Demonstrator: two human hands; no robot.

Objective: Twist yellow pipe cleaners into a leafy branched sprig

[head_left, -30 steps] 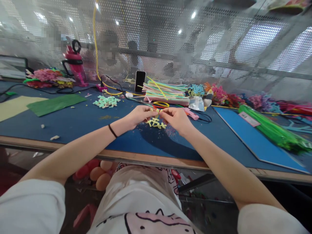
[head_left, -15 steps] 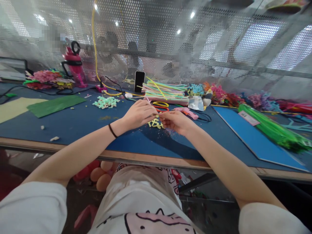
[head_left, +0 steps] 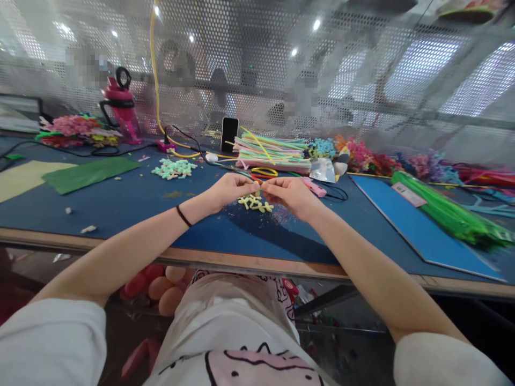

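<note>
My left hand point(head_left: 231, 191) and my right hand point(head_left: 293, 197) meet fingertip to fingertip above the middle of the table. Both are closed in a pinch on a small pale yellow pipe cleaner piece point(head_left: 258, 192), mostly hidden by the fingers. Just below them on the table lie several yellow pipe cleaner shapes point(head_left: 255, 203). Behind my hands are a yellow ring-shaped coil point(head_left: 264, 172) and a red one, partly covered. A pink glue gun point(head_left: 314, 187) lies beyond my right hand, partly hidden by it.
A bundle of pastel pipe cleaners point(head_left: 273, 153) lies at the back, beside an upright phone point(head_left: 229, 134). Mint-green shapes point(head_left: 174, 168) and a green sheet point(head_left: 90, 174) lie left. Rightward are a blue board point(head_left: 418, 228) and a bagged green bundle point(head_left: 450, 209). A pink bottle point(head_left: 123, 110) stands back left.
My left hand has lowered and turned, its thumb now showing at the pinch. My right hand has shifted slightly upward. More of the yellow shapes below is uncovered.
</note>
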